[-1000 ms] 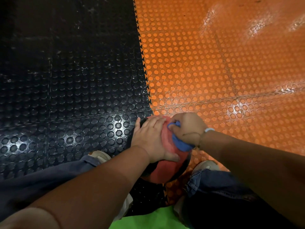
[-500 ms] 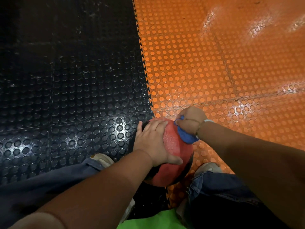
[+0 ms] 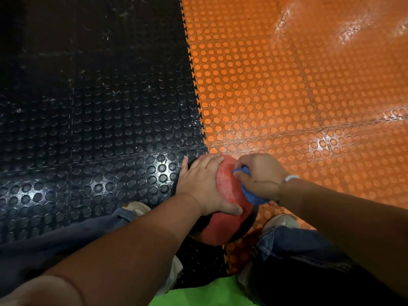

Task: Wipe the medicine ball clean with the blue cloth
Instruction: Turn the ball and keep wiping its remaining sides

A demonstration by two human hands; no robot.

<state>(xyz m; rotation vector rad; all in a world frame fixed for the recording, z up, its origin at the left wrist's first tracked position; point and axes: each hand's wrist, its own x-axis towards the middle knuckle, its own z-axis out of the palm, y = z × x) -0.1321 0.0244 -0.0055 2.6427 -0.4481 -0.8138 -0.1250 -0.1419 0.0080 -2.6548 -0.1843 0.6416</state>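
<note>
A red and black medicine ball (image 3: 223, 226) rests on the floor between my feet, on the seam of the black and orange mats. My left hand (image 3: 201, 186) lies spread over the ball's top left, fingers straight, thumb down its near side. My right hand (image 3: 260, 177) grips a bunched blue cloth (image 3: 251, 196) and presses it against the ball's upper right side. Most of the cloth is hidden inside the fist.
Black studded floor mat (image 3: 88, 129) covers the left, orange studded mat (image 3: 287, 96) the right. My shoes (image 3: 280, 221) and jeans-clad legs (image 3: 293, 248) flank the ball. A green garment edge (image 3: 205, 294) shows at the bottom.
My right hand with the cloth slid away over the ball's top and has come back toward me on the right side. The left hand stays on the ball.
</note>
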